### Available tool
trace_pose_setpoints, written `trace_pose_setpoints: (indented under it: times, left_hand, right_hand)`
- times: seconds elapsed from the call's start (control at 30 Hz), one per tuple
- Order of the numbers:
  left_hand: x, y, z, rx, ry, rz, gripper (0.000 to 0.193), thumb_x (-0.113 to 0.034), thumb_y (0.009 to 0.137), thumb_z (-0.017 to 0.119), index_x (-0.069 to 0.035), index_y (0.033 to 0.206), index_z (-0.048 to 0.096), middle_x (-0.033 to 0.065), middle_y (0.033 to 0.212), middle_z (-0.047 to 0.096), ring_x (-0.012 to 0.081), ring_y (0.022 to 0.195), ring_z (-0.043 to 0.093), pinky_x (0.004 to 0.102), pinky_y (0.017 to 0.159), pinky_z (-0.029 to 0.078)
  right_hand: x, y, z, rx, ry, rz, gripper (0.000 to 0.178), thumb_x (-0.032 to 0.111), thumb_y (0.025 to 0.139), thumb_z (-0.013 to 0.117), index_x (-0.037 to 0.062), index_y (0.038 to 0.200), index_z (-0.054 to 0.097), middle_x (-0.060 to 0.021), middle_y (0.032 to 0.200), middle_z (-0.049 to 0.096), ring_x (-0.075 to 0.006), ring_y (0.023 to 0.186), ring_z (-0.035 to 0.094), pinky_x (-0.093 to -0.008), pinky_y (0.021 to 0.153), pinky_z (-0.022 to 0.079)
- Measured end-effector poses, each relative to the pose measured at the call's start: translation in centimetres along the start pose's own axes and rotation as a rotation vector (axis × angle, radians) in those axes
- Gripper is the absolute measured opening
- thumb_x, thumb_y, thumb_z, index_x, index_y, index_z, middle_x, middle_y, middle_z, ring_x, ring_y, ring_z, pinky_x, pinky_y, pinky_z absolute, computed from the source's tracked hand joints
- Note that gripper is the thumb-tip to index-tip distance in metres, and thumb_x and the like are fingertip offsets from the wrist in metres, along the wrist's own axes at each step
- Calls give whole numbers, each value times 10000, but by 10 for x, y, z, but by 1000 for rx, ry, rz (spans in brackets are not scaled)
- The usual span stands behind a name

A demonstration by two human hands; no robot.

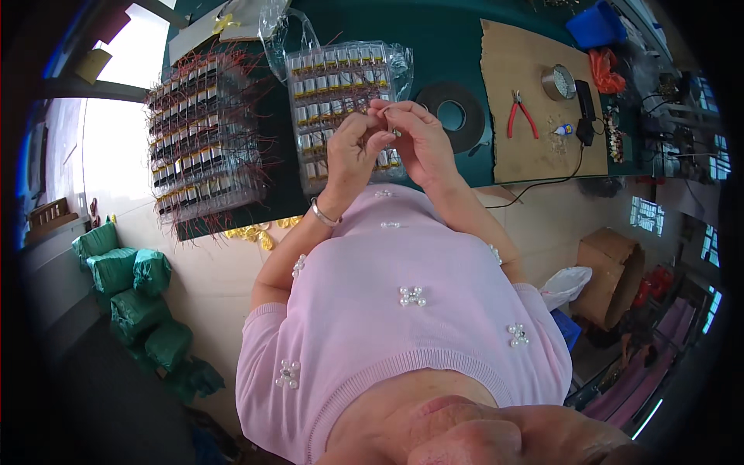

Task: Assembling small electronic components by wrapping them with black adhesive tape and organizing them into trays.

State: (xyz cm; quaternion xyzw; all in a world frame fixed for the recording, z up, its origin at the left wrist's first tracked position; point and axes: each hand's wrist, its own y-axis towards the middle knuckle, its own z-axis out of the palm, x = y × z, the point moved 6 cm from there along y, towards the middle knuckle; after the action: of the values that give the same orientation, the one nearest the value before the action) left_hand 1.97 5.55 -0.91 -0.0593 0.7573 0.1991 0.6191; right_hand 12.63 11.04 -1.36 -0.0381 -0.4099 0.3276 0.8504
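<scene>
- Pink knitted top (403,267) with pearl clusters, my own, lies close under the camera; beyond it my two forearms reach to a dark green worktop (411,35).
- On the worktop's right, a brown cardboard sheet (504,74) carries red-handled pliers (521,116), a round tin (558,82) and a small bottle (563,129); a roll of dark tape (469,132) lies just beside the sheet; wrapped green bundles (139,310) sit on the pale floor (209,287) to my left.
- The clear tray (311,97) lies straight ahead of me, its long axis running away from my body, far end leaning slightly left; its rows run crosswise, the small cells (332,81) pointing away from me.
- These cells look silvery, with yellow bands; wired cells fill the stacked trays (205,167) further left, thin red and dark wires bristling out.
- My left grip (376,132) and right grip (387,116) meet above the tray's right side, fingers curled, tips nearly together; a small piece (396,133) shows among them, mostly hidden; I cannot tell its direction, nor which grip has hold of it.
</scene>
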Motion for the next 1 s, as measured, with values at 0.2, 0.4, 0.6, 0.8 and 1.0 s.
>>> trace_pose_setpoints:
  times: [0.2, 0.4, 0.6, 0.8, 1.0]
  left_hand:
    - [11, 0, 22, -43, -141, -116, 77, -69, 859, 633, 4, 873, 617, 36, 737, 568, 91, 658, 528, 235, 588, 431]
    - [3, -2, 28, 54, -224, -151, 94, -72, 884, 607, 18, 912, 601, 31, 783, 595, 84, 698, 548, 222, 655, 453]
    - [10, -6, 27, 124, -417, -312, 124, -110, 916, 578, 8, 924, 616, 7, 837, 616, 44, 745, 513, 196, 676, 437]
    - [24, -9, 26, 89, -225, -324, 113, -111, 912, 576, -6, 903, 617, -18, 772, 598, 28, 686, 488, 189, 595, 395]
    - [24, -12, 30, 191, -190, -325, 94, -87, 895, 585, 2, 902, 614, -37, 737, 568, 18, 658, 459, 182, 558, 356]
  right_hand:
    - [3, -9, -9, -99, 86, -16, 82, 32, 827, 596, 17, 882, 655, -101, 1061, 633, -165, 955, 572, -303, 840, 449]
    - [-1, -5, -19, -167, 48, -65, 60, 33, 819, 595, 21, 852, 644, -88, 1038, 628, -147, 913, 558, -280, 797, 430]
    - [-5, -2, -19, -157, 62, -39, 58, 33, 816, 595, 21, 858, 634, -96, 1035, 619, -142, 886, 559, -279, 764, 442]
    - [-8, 1, -20, -170, 68, -61, 54, 40, 815, 595, 21, 844, 635, -108, 1027, 619, -163, 897, 569, -276, 755, 450]
    - [10, 17, -25, -118, -173, -4, 179, 4, 759, 547, -1, 923, 619, -86, 1025, 613, -161, 887, 577, -295, 708, 455]
